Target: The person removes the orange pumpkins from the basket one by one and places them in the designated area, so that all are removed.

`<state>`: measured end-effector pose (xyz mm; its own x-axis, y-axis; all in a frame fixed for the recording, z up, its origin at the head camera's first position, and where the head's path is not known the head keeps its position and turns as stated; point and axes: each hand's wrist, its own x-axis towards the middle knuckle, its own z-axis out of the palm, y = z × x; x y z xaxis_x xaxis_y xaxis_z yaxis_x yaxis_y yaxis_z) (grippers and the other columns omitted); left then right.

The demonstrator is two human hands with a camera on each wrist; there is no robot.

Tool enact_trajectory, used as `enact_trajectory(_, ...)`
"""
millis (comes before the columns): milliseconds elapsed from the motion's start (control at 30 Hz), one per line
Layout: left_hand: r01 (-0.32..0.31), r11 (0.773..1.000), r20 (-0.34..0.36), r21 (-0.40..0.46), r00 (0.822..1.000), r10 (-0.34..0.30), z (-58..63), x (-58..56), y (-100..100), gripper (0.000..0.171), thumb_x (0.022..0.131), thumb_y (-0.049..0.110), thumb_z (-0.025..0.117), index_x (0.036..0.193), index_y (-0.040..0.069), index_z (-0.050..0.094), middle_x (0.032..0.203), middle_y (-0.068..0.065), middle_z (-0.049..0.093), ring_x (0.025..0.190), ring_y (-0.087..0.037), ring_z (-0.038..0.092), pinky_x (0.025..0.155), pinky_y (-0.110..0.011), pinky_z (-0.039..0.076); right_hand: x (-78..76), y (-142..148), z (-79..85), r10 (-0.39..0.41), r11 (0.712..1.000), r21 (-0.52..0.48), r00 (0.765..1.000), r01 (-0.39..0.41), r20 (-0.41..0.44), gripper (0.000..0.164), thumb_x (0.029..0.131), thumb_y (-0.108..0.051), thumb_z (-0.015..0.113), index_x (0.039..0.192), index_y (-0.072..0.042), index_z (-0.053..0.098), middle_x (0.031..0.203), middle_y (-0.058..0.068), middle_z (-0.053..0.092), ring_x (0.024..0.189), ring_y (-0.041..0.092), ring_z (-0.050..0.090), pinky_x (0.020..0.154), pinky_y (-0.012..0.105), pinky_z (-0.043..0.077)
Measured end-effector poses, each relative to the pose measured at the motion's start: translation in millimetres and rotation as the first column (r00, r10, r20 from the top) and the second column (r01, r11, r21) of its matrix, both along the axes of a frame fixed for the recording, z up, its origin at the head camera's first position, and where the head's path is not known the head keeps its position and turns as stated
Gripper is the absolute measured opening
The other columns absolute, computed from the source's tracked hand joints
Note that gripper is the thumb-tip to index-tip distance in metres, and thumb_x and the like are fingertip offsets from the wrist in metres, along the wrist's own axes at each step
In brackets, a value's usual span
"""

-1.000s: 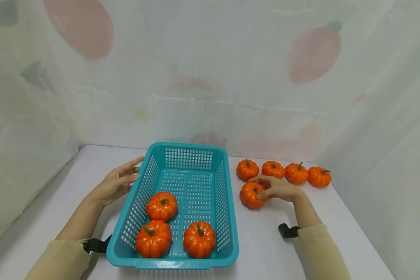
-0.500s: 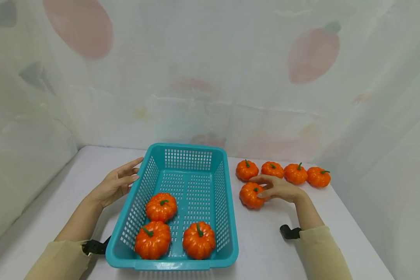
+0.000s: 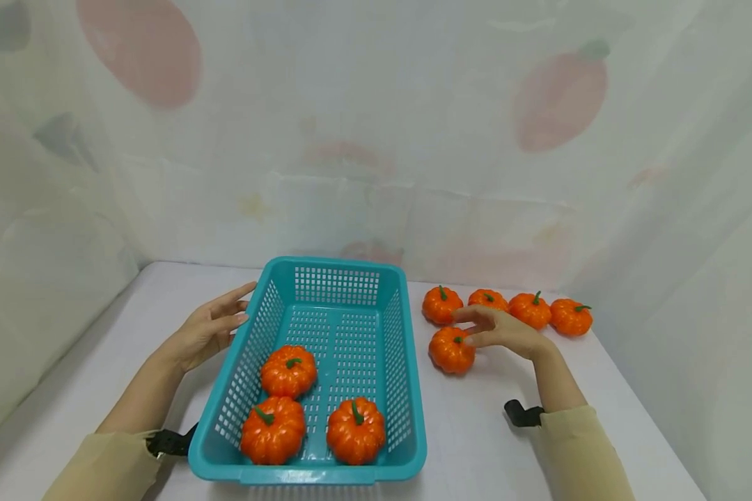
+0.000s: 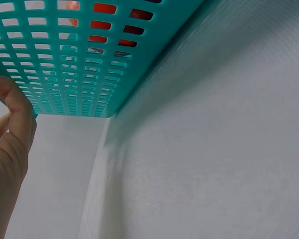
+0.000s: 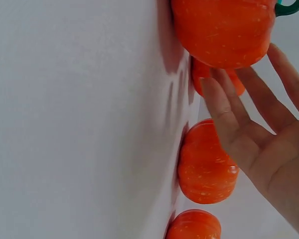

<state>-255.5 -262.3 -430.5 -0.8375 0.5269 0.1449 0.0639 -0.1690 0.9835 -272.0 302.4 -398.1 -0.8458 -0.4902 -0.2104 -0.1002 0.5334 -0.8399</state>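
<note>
My left hand (image 3: 202,335) rests its relaxed fingertips against the outer left side of a teal perforated plastic basket (image 3: 307,475). Inside the basket sit three orange toy pumpkins, one toward the middle (image 3: 287,379) and two at the near end, left (image 3: 272,438) and right (image 3: 356,440). To the right of the basket, my right hand (image 3: 514,335) has its fingers extended beside a single pumpkin (image 3: 448,353) on the table. In the right wrist view, this pumpkin (image 5: 224,30) shows its green stem, and the spread fingers (image 5: 266,99) reach just beside it without curling round it.
Behind the right hand, several more pumpkins (image 3: 529,313) stand in a row along the table's back edge. A white cloth covers the table (image 3: 470,431). Pale printed curtains (image 3: 376,125) hang at the back and both sides.
My right hand has eased off the front pumpkin, up and slightly right, with its fingers opening. The pumpkin stays in place. My left hand and the basket have barely moved.
</note>
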Motion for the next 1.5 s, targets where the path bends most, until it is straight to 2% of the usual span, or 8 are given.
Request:
enact_trajectory(133,-0.004,1.0,0.007,-0.002,1.0,0.004,0.5,-0.2,0.2,0.062,0.105,0.003,0.038,0.16,0.01,0.009,0.123,-0.002,0.055,0.101,-0.011,0.069,0.086,-0.031,0.061,0.2,-2.3,4.1,-0.038,0.998,-0.056,0.997,0.035,-0.064,0.054,0.092,-0.027,0.067,0.141,-0.01,0.051,0.145,0.017,0.051,0.129,0.04,0.052,0.097,0.036,0.055)
enact_trajectory(300,-0.01,1.0,0.012,-0.011,1.0,0.011,-0.9,-1.6,0.3,0.062,0.105,0.003,0.039,0.16,0.011,0.01,0.123,-0.002,0.055,0.1,-0.011,0.069,0.085,-0.031,0.061,2.2,-9.5,13.3,-0.099,0.994,-0.064,0.987,0.091,-0.131,0.051,0.092,-0.026,0.067,0.139,-0.012,0.052,0.143,0.015,0.053,0.132,0.043,0.049,0.102,0.045,0.053)
enact_trajectory(633,-0.007,1.0,0.013,0.001,1.0,0.007,-0.2,-1.9,0.3,0.062,0.104,0.002,0.038,0.16,0.01,0.01,0.123,-0.001,0.055,0.1,-0.011,0.07,0.085,-0.03,0.061,4.1,-31.4,30.5,-0.084,0.99,-0.126,0.977,0.06,-0.196,0.056,0.09,-0.026,0.068,0.14,-0.009,0.051,0.146,0.018,0.051,0.132,0.043,0.049,0.1,0.043,0.051)
enact_trajectory(867,-0.007,1.0,0.019,0.002,1.0,0.007,1.8,0.1,1.3,0.063,0.104,0.002,0.037,0.16,0.01,0.009,0.123,-0.001,0.056,0.1,-0.01,0.07,0.085,-0.03,0.061,8.4,-57.9,39.6,-0.089,0.987,-0.149,0.968,0.055,-0.236,0.046,0.088,-0.028,0.071,0.132,-0.021,0.059,0.141,0.017,0.055,0.133,0.041,0.048,0.099,0.04,0.052)
enact_trajectory(967,-0.007,1.0,0.022,0.005,1.0,0.006,2.1,0.2,1.5,0.062,0.104,0.001,0.036,0.16,0.01,0.009,0.122,-0.001,0.056,0.099,-0.01,0.07,0.085,-0.03,0.061,10.8,-70.8,44.7,-0.067,0.986,-0.165,0.97,0.029,-0.235,0.046,0.088,-0.027,0.072,0.132,-0.023,0.059,0.139,0.013,0.058,0.132,0.04,0.05,0.097,0.039,0.055)
enact_trajectory(1133,0.001,1.0,0.017,0.018,1.0,-0.001,1.9,0.1,0.7,0.062,0.104,0.0,0.035,0.16,0.009,0.009,0.123,-0.002,0.055,0.099,-0.01,0.07,0.085,-0.029,0.061,11.5,-92.2,50.5,0.0,0.981,-0.189,0.972,-0.046,-0.236,0.048,0.089,-0.022,0.071,0.135,-0.018,0.057,0.141,0.008,0.056,0.13,0.033,0.052,0.094,0.044,0.058)
enact_trajectory(1267,0.002,1.0,0.013,0.015,1.0,-0.002,1.1,-0.6,0.0,0.062,0.104,0.0,0.034,0.16,0.01,0.009,0.124,-0.002,0.056,0.1,-0.01,0.069,0.085,-0.03,0.061,11.7,-107.8,52.3,0.054,0.981,-0.165,0.966,-0.098,-0.251,0.051,0.088,-0.023,0.073,0.137,-0.016,0.056,0.144,0.009,0.053,0.131,0.034,0.052,0.097,0.045,0.055)
enact_trajectory(1500,-0.003,1.0,0.01,0.0,1.0,0.003,-0.7,-1.7,-0.4,0.062,0.104,0.0,0.036,0.16,0.01,0.009,0.124,-0.001,0.056,0.1,-0.011,0.069,0.085,-0.031,0.061,12.0,-133.6,54.7,0.138,0.977,-0.133,0.966,-0.169,-0.218,0.053,0.087,-0.022,0.075,0.135,-0.022,0.056,0.146,0.005,0.052,0.128,0.034,0.055,0.102,0.043,0.054)
